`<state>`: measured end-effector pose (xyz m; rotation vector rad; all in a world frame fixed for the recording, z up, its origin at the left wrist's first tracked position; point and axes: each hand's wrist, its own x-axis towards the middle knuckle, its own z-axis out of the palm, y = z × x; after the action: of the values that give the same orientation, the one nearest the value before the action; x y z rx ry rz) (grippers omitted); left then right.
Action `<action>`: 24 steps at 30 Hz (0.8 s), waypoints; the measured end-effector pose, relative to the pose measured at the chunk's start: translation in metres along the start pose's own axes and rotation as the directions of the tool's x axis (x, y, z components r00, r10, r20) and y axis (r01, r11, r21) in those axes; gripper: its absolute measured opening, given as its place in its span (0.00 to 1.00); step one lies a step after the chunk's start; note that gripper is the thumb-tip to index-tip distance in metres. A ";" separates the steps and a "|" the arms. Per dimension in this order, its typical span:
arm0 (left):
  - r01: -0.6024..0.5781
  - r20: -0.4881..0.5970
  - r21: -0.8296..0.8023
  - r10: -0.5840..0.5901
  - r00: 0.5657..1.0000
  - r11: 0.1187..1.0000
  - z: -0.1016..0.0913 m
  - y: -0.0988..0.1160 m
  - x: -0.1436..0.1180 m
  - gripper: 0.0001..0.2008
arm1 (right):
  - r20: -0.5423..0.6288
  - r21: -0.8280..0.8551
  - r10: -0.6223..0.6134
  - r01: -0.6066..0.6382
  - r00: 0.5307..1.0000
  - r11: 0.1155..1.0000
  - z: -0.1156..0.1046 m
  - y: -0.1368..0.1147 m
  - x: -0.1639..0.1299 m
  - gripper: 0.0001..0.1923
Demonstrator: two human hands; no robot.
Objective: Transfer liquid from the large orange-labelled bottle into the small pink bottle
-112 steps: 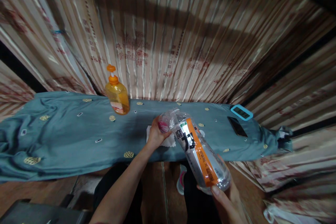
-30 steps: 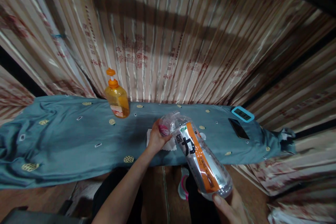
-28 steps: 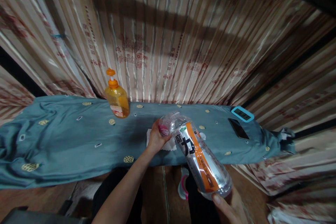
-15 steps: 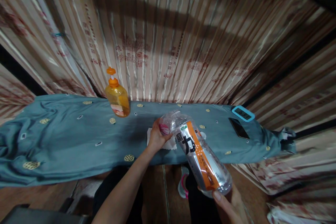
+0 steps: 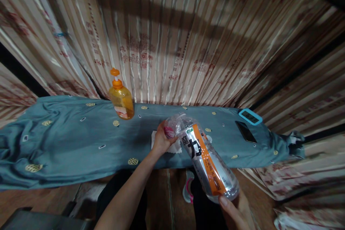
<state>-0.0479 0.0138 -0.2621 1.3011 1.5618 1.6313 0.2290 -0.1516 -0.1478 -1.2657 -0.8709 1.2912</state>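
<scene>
A large clear plastic bottle (image 5: pixel 206 160) with an orange and white label lies tilted, its neck pointing away from me over the table. My right hand (image 5: pixel 237 212) grips its base from below. My left hand (image 5: pixel 161 139) is closed around the pink cap (image 5: pixel 169 131) at the bottle's neck. Under the left hand a white tissue (image 5: pixel 172 147) lies on the blue-green cloth (image 5: pixel 67 140) that covers the table.
An orange pump bottle (image 5: pixel 121 96) stands at the back of the table, left of centre. A dark phone (image 5: pixel 244 131) and a blue-framed device (image 5: pixel 250 116) lie at the right end. Striped curtains hang close behind. My legs and a pink shoe (image 5: pixel 187 188) are below.
Almost nothing has moved. Both hands keep the same hold on the bottle, which shifts only slightly along with the camera.
</scene>
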 end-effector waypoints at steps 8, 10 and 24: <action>0.016 -0.001 0.017 -0.016 1.000 1.000 -0.001 0.003 -0.002 0.46 | -0.031 -0.053 0.020 -0.021 0.999 0.998 -0.005 -0.001 0.003 0.35; 0.018 0.003 0.035 -0.018 1.000 0.999 -0.002 0.004 -0.002 0.46 | -0.036 -0.057 0.024 -0.026 0.999 0.998 -0.004 -0.002 0.002 0.35; -0.054 -0.002 0.157 0.055 0.998 0.986 -0.004 0.011 -0.002 0.42 | -0.062 -0.037 0.058 -0.060 0.996 0.998 0.002 -0.006 -0.003 0.39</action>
<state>-0.0480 0.0078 -0.2513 1.4323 1.7010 1.5731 0.2276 -0.1528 -0.1415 -1.3629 -0.8244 1.2809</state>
